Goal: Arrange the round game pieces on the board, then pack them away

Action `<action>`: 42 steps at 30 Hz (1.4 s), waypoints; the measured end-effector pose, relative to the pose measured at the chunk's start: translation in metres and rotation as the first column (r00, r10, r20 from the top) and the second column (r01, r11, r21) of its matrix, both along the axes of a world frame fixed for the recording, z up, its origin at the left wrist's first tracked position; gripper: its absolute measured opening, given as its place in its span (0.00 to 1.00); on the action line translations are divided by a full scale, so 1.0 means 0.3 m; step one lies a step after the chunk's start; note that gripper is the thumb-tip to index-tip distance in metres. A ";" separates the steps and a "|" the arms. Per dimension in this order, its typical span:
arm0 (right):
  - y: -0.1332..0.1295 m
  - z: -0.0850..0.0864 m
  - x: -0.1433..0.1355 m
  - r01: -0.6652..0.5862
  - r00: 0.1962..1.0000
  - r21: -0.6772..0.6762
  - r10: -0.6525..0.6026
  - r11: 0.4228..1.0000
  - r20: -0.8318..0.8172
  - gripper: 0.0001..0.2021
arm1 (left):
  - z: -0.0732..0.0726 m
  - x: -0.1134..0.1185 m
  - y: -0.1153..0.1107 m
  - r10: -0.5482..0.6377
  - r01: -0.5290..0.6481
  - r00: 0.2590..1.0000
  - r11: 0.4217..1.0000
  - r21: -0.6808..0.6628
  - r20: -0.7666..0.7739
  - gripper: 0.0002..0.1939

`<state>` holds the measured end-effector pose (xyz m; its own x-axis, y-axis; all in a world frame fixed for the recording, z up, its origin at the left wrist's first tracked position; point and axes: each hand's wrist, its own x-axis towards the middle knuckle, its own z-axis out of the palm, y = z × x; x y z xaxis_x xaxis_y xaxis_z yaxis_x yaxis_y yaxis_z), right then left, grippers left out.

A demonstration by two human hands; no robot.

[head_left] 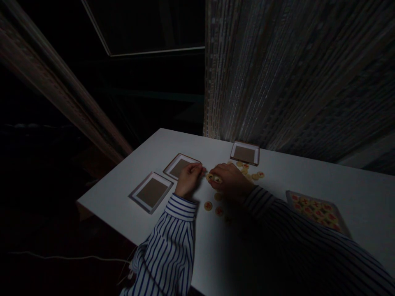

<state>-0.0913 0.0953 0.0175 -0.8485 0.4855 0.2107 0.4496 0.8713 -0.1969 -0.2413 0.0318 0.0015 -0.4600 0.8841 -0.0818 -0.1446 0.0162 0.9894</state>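
Observation:
My right hand [228,179] is closed around a couple of round, cream-coloured Chinese chess pieces [217,179] with dark characters, low over the table. Just left of it, my left hand [189,176] has its fingers curled together; whatever may be between them is hidden. More Chinese chess pieces lie loose beyond my right hand, one with a red character [261,174]. Nearer to me, two red-marked pieces [208,206] rest on the tabletop. A shallow box tray [167,167] sits right behind my left hand, partly covered by it.
On the white table [123,181], another shallow tray [132,196] lies at the left and a third [257,157] at the back. A case [342,222] filled with red-marked pieces is at the right, partly behind my sleeve. A string curtain [240,82] hangs along the far edge.

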 end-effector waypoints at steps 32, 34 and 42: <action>-0.081 0.031 0.236 0.064 0.940 0.024 -0.068 0.998 0.334 0.11 | 0.004 0.106 -0.043 -0.070 0.155 0.593 0.987 0.029 -0.802 0.09; -0.100 0.008 0.227 0.028 0.945 0.047 -0.042 0.998 0.325 0.10 | -0.004 0.115 -0.046 -0.059 0.155 0.583 0.987 0.040 -0.811 0.09; -0.119 -0.030 0.216 0.018 0.960 0.031 -0.026 0.999 0.279 0.08 | -0.034 0.123 -0.059 -0.030 0.159 0.548 0.985 0.069 -0.836 0.09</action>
<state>-0.0265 0.0597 0.0085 -0.8645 0.5023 -0.0199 0.5027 0.8637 -0.0363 -0.2044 0.0142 -0.0087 -0.1784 0.8983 0.4016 0.7360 -0.1491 0.6604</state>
